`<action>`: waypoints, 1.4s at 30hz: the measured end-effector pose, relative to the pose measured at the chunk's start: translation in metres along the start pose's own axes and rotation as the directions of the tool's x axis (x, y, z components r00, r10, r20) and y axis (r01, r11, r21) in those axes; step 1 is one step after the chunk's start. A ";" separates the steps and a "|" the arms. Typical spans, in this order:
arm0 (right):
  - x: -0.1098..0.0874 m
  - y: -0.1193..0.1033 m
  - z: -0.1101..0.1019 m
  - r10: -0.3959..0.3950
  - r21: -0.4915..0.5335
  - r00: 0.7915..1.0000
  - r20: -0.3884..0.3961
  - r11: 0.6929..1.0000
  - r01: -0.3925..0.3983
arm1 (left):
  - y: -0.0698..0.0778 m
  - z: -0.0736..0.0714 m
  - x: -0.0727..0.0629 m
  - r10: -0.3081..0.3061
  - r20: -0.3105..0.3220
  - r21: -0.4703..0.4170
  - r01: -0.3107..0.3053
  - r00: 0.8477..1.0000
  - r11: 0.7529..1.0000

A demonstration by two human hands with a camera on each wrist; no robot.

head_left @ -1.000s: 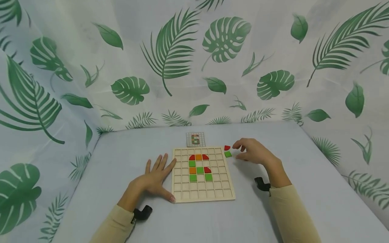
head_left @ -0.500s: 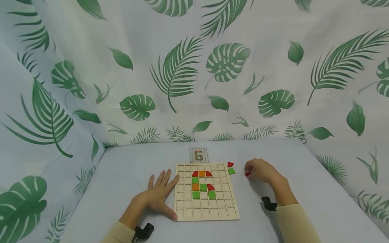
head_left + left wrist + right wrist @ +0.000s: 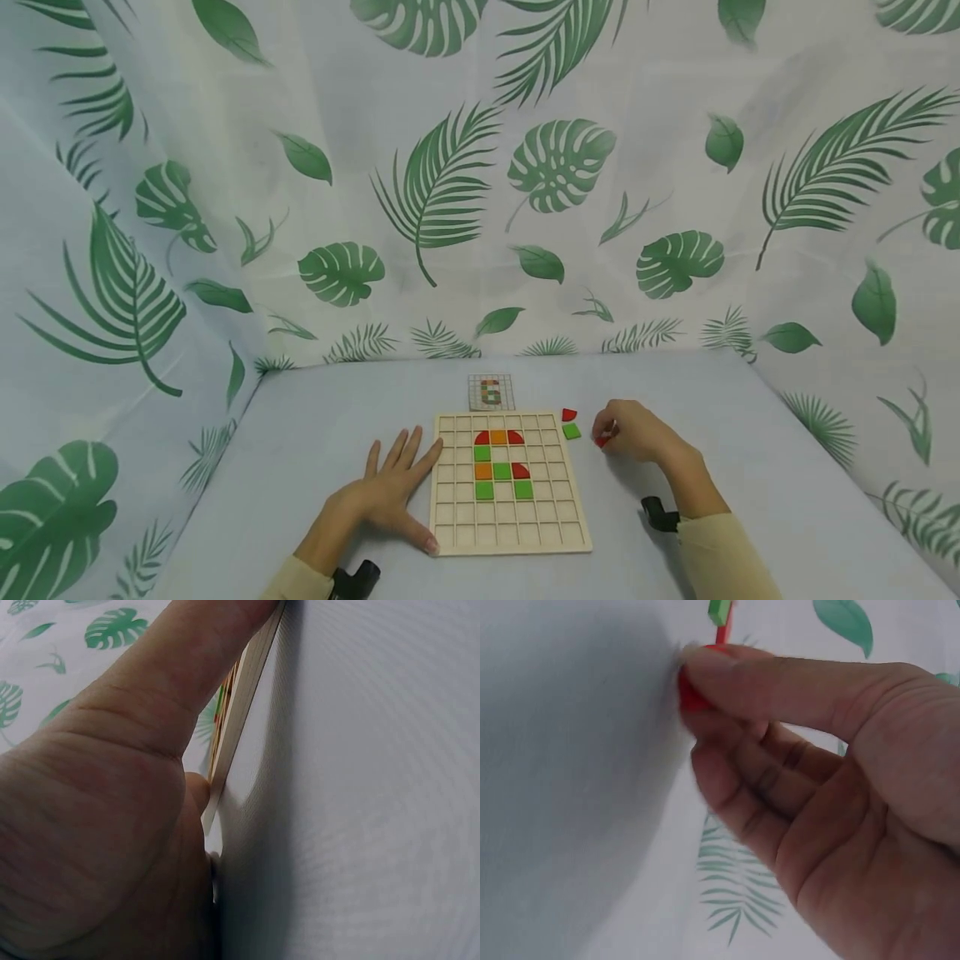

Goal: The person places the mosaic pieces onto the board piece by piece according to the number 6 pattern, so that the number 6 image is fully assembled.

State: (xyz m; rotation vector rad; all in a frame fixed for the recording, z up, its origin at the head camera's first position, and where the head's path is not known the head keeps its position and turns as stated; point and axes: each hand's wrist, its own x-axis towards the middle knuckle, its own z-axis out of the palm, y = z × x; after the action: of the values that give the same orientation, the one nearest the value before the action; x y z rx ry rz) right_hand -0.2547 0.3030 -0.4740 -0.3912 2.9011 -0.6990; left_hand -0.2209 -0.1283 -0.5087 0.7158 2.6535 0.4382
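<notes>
A wooden grid board (image 3: pixel 513 540) lies on the table with several red, orange and green tiles set in its cells. My left hand (image 3: pixel 390 492) is spread flat beside it, thumb and forefinger touching its left edge. In the left wrist view the thumb (image 3: pixel 195 667) reaches to the board's side (image 3: pixel 244 697). My right hand (image 3: pixel 637 429), right of the board, pinches a red quarter-round tile (image 3: pixel 692 691) between thumb and fingertips, close over the table. Past the board's upper right corner lie another red quarter-round tile (image 3: pixel 569 414) and a green square tile (image 3: pixel 572 431).
A small pattern card (image 3: pixel 491 392) with a gridded coloured figure lies just behind the board. The white tablecloth (image 3: pixel 300 433) spreads around everything, and a leaf-printed curtain (image 3: pixel 450 183) stands along the back and sides.
My right hand moved right from near the loose tiles, took hold of a red tile, and has shifted slightly back left. The left hand stays at the board. The head view has tilted up.
</notes>
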 end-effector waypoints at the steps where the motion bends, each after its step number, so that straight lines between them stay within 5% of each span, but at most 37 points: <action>1: 0.001 -0.001 -0.001 -0.014 0.020 1.000 0.000 1.000 0.014 | 0.000 -0.001 0.001 0.002 -0.002 0.002 -0.002 1.000 1.000; 10: 0.007 -0.023 -0.006 -0.200 0.109 0.979 -0.047 0.973 0.204 | 0.000 -0.005 0.004 0.001 -0.008 0.006 -0.001 1.000 1.000; 24: 0.007 -0.063 0.018 -0.312 0.234 0.950 -0.006 0.923 0.305 | -0.001 0.002 0.003 -0.022 0.010 0.000 0.022 1.000 1.000; 30: 0.007 -0.079 0.024 -0.385 0.214 0.923 -0.025 0.899 0.381 | -0.001 0.000 0.003 -0.021 0.014 -0.006 0.021 1.000 1.000; 37: 0.005 -0.101 0.044 -0.478 0.353 0.878 0.013 0.824 0.443 | 0.001 -0.001 0.003 -0.024 0.016 -0.001 0.024 1.000 1.000; 42: 0.005 -0.117 0.056 -0.517 0.291 0.854 0.053 0.826 0.482 | 0.000 -0.001 0.002 -0.019 0.017 -0.009 0.019 1.000 1.000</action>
State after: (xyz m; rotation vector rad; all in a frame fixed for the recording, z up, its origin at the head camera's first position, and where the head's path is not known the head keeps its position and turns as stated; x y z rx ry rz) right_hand -0.2237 0.1774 -0.4699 -1.1401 2.5319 -1.0746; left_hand -0.2230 -0.1273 -0.5083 0.6881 2.6386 0.4371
